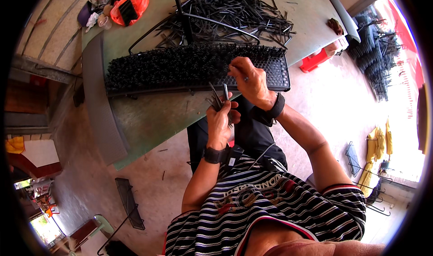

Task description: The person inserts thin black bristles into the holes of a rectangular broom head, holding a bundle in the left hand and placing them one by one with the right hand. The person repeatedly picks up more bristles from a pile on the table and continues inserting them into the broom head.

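Observation:
My left hand [219,126] is closed around a small bundle of thin dark strips [218,101], whose ends stick up past the thumb. Just right of it and higher, my right hand [253,83] hangs over a long black perforated panel [278,76], fingers pinched together. Whatever sits between those fingertips is too small or hidden to make out. Dense black curled tufts [158,68] cover most of the panel from its left end. Open round holes show at its right end, beside my right hand.
Behind the panel, a heap of loose black strips [234,12] spreads over the green tabletop [158,134]. A black metal frame [182,14] rises there. An orange bag [137,3] lies at the far left. On the right stand a red stool [313,62] and stacked black racks [367,53].

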The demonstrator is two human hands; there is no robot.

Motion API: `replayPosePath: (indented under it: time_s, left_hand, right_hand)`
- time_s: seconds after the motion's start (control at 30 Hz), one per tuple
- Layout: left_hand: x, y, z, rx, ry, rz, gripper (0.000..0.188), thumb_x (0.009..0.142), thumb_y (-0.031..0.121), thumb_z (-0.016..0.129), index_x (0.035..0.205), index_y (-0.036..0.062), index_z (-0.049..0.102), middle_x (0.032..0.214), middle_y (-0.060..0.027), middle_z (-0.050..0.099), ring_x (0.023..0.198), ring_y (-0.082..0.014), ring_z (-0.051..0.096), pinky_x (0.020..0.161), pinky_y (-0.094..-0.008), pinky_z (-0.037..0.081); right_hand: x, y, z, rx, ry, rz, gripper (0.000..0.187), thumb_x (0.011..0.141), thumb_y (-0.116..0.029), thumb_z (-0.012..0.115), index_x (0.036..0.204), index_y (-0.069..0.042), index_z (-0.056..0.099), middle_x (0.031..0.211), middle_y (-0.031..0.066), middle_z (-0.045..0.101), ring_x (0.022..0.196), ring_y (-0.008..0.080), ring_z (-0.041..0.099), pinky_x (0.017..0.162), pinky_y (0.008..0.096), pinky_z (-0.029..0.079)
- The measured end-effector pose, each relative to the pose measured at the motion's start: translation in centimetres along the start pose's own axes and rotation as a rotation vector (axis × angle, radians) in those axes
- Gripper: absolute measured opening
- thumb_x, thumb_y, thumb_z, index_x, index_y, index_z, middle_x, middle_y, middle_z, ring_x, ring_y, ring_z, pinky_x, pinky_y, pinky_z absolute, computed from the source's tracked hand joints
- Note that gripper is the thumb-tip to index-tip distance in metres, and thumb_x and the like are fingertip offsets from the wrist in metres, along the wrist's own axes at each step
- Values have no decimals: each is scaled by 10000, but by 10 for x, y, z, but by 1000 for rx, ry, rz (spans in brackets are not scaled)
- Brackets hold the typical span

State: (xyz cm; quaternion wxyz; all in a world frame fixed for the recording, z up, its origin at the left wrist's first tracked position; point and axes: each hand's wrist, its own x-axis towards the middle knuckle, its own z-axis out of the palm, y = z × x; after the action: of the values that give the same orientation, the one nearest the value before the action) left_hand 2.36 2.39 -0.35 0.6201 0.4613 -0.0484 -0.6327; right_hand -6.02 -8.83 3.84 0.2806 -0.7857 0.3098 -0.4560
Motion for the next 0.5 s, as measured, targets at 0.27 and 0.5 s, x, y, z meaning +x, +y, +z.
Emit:
replayPosePath:
  time_s: [0.27, 0.5]
  left_hand:
    - [-3, 5, 4, 85, -10, 26, 227, 889, 137, 567, 1095, 46, 593, 773, -65, 622, 527, -136, 575, 428, -259, 445]
    - [-5, 8, 8, 196, -103, 36, 206, 884, 155, 586, 1048, 32, 594, 780, -64, 621, 537, -129, 582, 443, -240, 445]
  right_hand:
    - [13, 5, -11, -430, -409, -215, 135, 788, -61, 613, 920, -33, 609, 779, 101, 598, 668, 296, 605, 545, 361, 482]
    - [17, -19, -28, -126, -372, 60, 182, 792, -110, 611, 953, -26, 619, 803, 139, 613, 687, 317, 614, 588, 372, 486]
